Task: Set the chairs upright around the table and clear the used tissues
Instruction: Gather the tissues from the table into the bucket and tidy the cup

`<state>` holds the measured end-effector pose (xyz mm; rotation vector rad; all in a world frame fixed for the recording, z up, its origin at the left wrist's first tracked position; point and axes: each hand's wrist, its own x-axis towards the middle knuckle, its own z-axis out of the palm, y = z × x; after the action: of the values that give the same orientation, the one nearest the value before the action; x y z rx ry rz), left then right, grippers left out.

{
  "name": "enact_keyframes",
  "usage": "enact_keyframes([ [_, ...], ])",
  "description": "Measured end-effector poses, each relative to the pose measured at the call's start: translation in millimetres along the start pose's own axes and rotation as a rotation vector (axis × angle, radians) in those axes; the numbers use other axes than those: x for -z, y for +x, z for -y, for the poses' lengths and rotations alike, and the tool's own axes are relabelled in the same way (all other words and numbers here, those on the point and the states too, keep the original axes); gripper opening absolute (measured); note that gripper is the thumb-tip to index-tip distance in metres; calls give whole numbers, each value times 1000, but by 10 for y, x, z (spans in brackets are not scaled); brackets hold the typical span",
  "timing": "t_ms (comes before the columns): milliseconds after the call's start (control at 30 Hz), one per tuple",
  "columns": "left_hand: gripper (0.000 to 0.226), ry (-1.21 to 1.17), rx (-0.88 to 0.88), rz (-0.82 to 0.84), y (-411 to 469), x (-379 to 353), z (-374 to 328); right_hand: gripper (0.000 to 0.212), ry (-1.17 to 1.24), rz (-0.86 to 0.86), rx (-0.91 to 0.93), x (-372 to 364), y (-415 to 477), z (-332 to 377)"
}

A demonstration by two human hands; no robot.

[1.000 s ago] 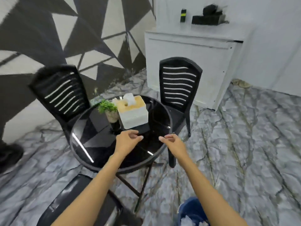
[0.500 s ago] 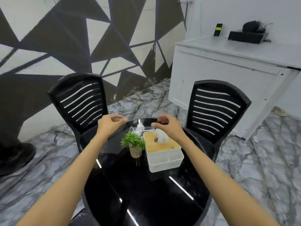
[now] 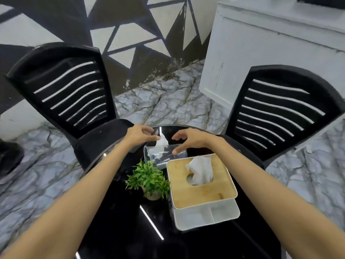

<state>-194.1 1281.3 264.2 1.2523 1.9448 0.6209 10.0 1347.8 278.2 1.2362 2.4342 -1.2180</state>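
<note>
My left hand (image 3: pixel 139 132) reaches over the far edge of the table (image 3: pixel 119 217), fingers loosely curled and apart, the fingertips right at the white tissue (image 3: pixel 161 142) that sticks up out of a clear cup (image 3: pixel 164 156) — whether they actually pinch it, I cannot tell. My right hand (image 3: pixel 192 140) hovers just across from it, fingers spread and bent, the thumb down near the cup's rim, holding nothing. The cup lies tilted on the black tabletop, between my two hands. Just this side of it stands a small green plant (image 3: pixel 149 179) in a pale pot, and beside the plant, to the right, sits a white tissue box (image 3: pixel 202 195) with a wooden lid, a fresh sheet poking up through its slot. Two black chairs stand upright at the far side of the table — one chair at left (image 3: pixel 65 90), its seat tucked against the table edge, and one chair at right (image 3: pixel 280 111). Behind the right one is a white cabinet (image 3: pixel 270 45); the floor (image 3: pixel 168 103) is grey marble, and the wall (image 3: pixel 112 21) carries black and white triangles.
</note>
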Motion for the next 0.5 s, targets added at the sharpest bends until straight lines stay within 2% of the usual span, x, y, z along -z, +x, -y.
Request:
enact_keyframes([
  [100, 43, 84, -19, 81, 165, -110, 20, 70, -24, 80, -9, -24, 167, -99],
  [167, 58, 137, -37, 133, 261, -184, 38, 70, -27, 115, -7, -44, 231, -150],
  [233, 62, 198, -69, 183, 333, -237, 50, 66, -53, 122, 2, -67, 275, -197],
  [367, 48, 272, -101, 163, 428, -232, 70, 58, -36, 117, 13, -106, 322, -289],
  [500, 27, 217, -87, 70, 451, -204, 124, 59, -29, 93, 37, -85, 294, -326],
])
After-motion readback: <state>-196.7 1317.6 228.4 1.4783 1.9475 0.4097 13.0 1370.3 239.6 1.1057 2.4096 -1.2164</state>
